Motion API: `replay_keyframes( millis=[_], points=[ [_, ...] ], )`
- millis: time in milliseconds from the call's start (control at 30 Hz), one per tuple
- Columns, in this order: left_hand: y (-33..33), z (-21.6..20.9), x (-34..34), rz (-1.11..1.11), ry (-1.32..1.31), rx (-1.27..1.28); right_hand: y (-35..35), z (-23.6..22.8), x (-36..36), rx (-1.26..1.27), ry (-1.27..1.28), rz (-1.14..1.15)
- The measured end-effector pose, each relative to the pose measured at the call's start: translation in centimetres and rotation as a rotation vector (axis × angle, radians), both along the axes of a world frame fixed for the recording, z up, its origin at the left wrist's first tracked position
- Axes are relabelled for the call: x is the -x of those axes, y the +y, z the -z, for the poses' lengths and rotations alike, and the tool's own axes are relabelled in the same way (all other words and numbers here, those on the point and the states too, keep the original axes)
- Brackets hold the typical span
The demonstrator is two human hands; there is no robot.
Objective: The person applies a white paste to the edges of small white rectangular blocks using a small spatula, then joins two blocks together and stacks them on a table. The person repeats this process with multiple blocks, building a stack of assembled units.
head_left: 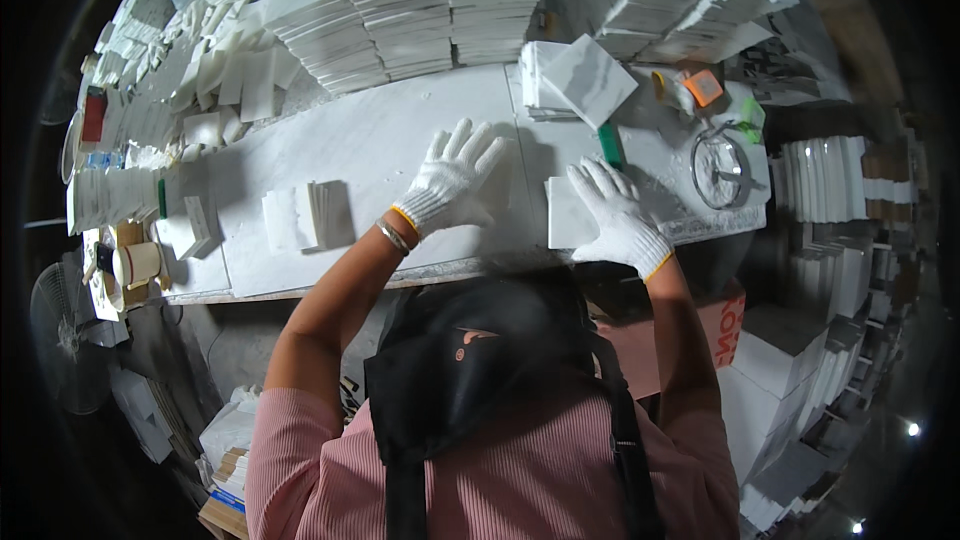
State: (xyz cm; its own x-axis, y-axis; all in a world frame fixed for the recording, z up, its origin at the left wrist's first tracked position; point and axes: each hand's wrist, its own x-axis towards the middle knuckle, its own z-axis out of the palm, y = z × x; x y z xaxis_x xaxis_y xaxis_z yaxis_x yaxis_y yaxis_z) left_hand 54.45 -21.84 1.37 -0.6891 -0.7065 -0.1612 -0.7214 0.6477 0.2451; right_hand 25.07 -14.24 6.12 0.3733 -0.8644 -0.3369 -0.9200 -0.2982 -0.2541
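Note:
Both my hands wear white knit gloves with yellow cuffs. My left hand (450, 180) lies with fingers spread over the white marble worktop (370, 140), holding nothing. Fingers stretched out, my right hand (618, 215) rests over a white square tile (568, 215) near the front edge and partly hides it. Just beyond its fingertips is a green block (610, 145). Left of my left hand stands a small group of white tiles (297, 217), some flat and some on edge. A grey-veined tile (590, 80) lies turned on top of a short tile stack (540, 80).
Tall stacks of marble tiles (395, 5) line the back. Broken pieces (220, 70) pile up at the far left. On the right sit an orange tape measure-like object (703, 88) and a round clear dish (718, 170). A fan (62, 335) stands at left, a pink box (650, 340) under the table.

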Motion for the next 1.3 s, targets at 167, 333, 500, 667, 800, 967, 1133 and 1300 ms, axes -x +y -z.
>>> replay_keyframes(
  millis=[167,333,500,667,800,967,1133,1300],
  points=[
    [-1.0,0.3,0.5,0.001,0.039,-0.003,0.1,0.2,1.9,0.037,-0.179,0.029],
    [-0.7,-0.4,0.3,-0.095,0.182,-0.058,0.4,-0.8,6.0,0.117,-0.433,0.223],
    [1.6,-0.9,-1.4,-0.430,0.927,-0.550,1.2,-1.0,1.6,0.109,-0.124,0.040],
    [5.4,0.3,-0.8,-0.522,1.792,-1.626,0.4,1.1,-1.4,0.180,0.079,-0.058],
    [6.5,2.1,-1.0,-0.497,2.095,-2.027,0.1,-0.1,-1.5,0.174,-0.038,-0.004],
    [7.2,5.0,-1.7,-0.494,2.114,-2.096,0.2,-5.1,-5.5,0.206,-0.372,0.097],
    [8.2,1.5,-0.5,-0.820,1.940,-1.731,-1.7,-6.3,-12.3,0.344,-0.384,-0.151],
    [8.6,-0.5,-1.2,-0.730,1.910,-1.715,-2.4,-5.0,-14.0,0.326,-0.227,-0.224]
  ],
)
